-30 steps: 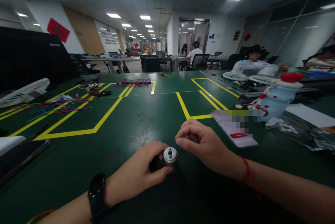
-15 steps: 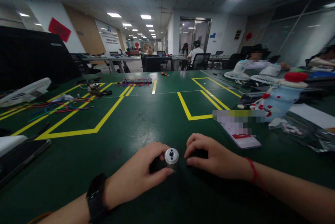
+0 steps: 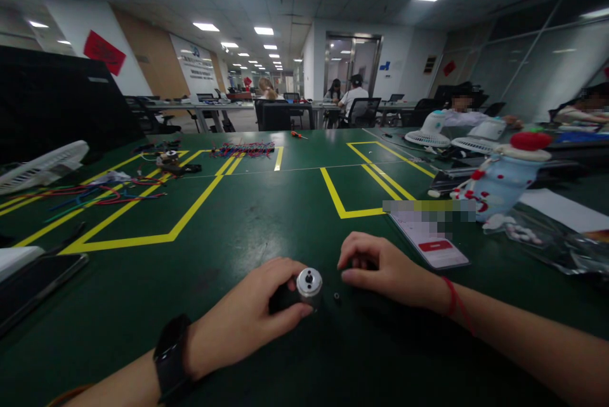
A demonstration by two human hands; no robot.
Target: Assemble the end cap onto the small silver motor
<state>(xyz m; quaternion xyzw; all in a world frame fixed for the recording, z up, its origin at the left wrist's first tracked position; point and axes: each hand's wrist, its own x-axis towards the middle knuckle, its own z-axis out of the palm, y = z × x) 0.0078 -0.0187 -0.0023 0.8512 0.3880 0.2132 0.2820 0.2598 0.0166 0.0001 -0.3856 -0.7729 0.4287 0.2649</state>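
My left hand point(image 3: 259, 302) is closed around a small silver cylindrical motor point(image 3: 309, 285), thumb on the near side and fingers on the far side. The motor stands upright on the green table, its round end face up, showing a dark shaft in the middle and two dark holes. Just right of it lies a tiny dark ring-shaped part point(image 3: 337, 297), perhaps a pinion; its details are too small to tell. Beyond that part, my right hand point(image 3: 380, 267) hovers low over the table, fingers loosely curled and slightly apart from the thumb, with nothing visible in them.
A phone point(image 3: 431, 242) lies beyond my right hand, and another dark phone point(image 3: 42, 286) at far left. Loose coloured wires point(image 3: 109, 194) spread at left. A screwdriver point(image 3: 299, 135), white fans point(image 3: 428, 131) and a blue cup point(image 3: 504, 182) stand or lie farther back. Yellow tape marks the table.
My right hand has lifted slightly away from the tiny ring-shaped part, which now shows on the table. My left hand stays on the motor. The view has shifted slightly.
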